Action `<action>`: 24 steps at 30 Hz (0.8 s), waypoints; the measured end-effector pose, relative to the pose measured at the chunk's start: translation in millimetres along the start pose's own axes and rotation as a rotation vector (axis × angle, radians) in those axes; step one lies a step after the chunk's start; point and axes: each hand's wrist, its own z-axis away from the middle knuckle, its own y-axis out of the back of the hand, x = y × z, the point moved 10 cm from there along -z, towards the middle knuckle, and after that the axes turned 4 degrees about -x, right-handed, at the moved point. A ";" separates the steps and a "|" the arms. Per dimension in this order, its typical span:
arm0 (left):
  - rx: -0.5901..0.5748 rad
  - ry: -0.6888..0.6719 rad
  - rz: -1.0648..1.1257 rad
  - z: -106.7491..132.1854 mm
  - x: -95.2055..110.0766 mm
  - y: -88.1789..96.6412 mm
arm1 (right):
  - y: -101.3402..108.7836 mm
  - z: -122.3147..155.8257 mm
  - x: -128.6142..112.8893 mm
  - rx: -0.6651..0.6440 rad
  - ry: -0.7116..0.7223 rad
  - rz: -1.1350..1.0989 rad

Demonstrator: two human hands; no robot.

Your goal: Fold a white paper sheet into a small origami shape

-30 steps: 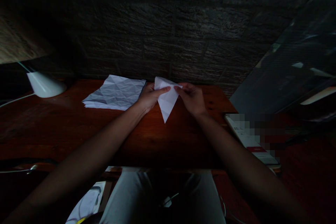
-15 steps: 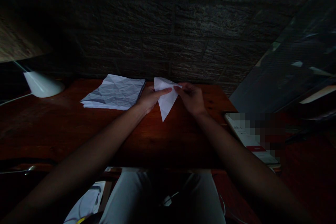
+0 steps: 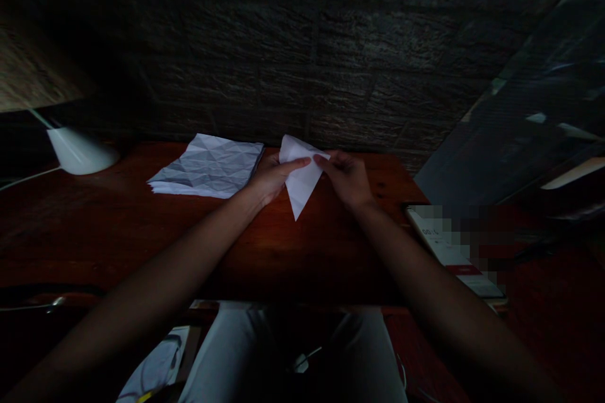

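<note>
At the far middle of the red-brown wooden desk: one white folded paper triangle, broad edge uppermost, sharp tip pointing down toward the person; whether the tip met the desktop could not be told. Left hand: closed on the triangle's upper left part, thumb laid across the front face, fingers behind. Right hand: pinched on the upper right corner, fingertips curled over the paper edge. Both hands stood close together, thumbs nearly meeting at the top fold, both forearms bare and reaching in from the near edge. Just left of the left hand, flat on the desk: one small stack of creased white paper sheets, marked all over with a grid of fold lines, its right edge just beside the left knuckles. Far left: one white cone-shaped lamp base, well apart from the hands. Right edge of the desk: one white booklet with a red stripe, partly blurred. Behind everything: dark rough stone wall. Below the near edge: light grey trousers
</note>
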 end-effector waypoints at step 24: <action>0.021 -0.042 -0.059 0.8 1.8 3.1 | -1.3 1.0 -1.5 0.000 0.001 -0.036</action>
